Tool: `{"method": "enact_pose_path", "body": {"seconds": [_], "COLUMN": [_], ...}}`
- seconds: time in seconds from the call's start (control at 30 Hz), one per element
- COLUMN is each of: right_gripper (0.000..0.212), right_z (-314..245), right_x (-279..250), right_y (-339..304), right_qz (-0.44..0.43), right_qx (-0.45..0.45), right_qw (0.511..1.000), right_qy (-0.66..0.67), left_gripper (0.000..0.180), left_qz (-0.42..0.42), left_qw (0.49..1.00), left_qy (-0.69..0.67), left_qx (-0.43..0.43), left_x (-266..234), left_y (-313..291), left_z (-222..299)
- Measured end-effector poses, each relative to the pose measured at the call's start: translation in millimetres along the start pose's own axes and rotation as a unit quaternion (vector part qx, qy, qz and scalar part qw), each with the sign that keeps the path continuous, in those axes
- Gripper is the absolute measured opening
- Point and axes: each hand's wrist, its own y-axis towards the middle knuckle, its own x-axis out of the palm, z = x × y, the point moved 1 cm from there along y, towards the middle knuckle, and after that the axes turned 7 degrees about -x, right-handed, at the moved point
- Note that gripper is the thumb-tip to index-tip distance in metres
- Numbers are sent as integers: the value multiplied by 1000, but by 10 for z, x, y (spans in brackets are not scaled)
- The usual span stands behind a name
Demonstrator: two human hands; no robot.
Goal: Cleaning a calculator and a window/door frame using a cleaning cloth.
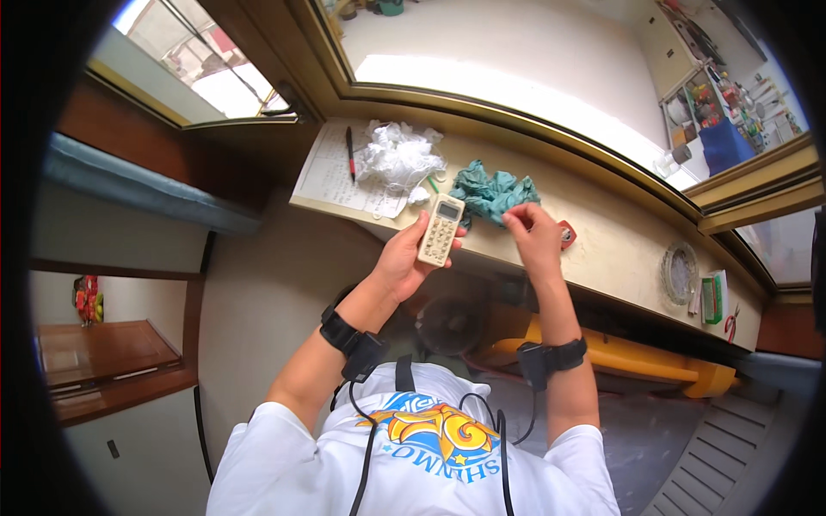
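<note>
My left hand (401,263) is wrapped round a cream handset (440,230) with a small grey screen and rows of buttons, held tilted with its face up at the ledge's front edge. Just right of it, my right hand (537,242) is raised, thumb and forefinger pinched together; anything between them is too small to make out. Behind the hands lies a crumpled teal sheet (490,191), and I cannot tell if it is cloth or paper. Partly behind my right wrist rests a small red object (567,235).
On the left of the pale ledge (594,258) are a white crumpled heap (400,159), a written sheet (320,179) and a dark pen (350,155). A clear glass dish (679,273), a green-and-white box (713,297) and red-handled scissors (732,324) stand at right. Window frames border the back.
</note>
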Motion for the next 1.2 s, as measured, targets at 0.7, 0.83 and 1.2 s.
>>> {"method": "enact_pose_path", "body": {"seconds": [0.7, 0.83, 1.2], "right_gripper": [35, 48, 34], "right_z": [406, 593, 928], "right_x": [-636, -595, -962], "right_y": [-209, -406, -387], "right_qz": [74, 29, 148], "right_qx": [65, 39, 34], "right_qw": [953, 948, 946], "right_qy": [-287, -314, -286], "left_gripper": [44, 43, 44], "left_qz": [68, 81, 61], "left_qw": [998, 997, 998], "left_qy": [1, -4, -9], "left_qx": [-4, -5, -25], "left_x": [-194, -217, -177], "left_y": [-243, -238, -200], "left_z": [0, -12, -46]}}
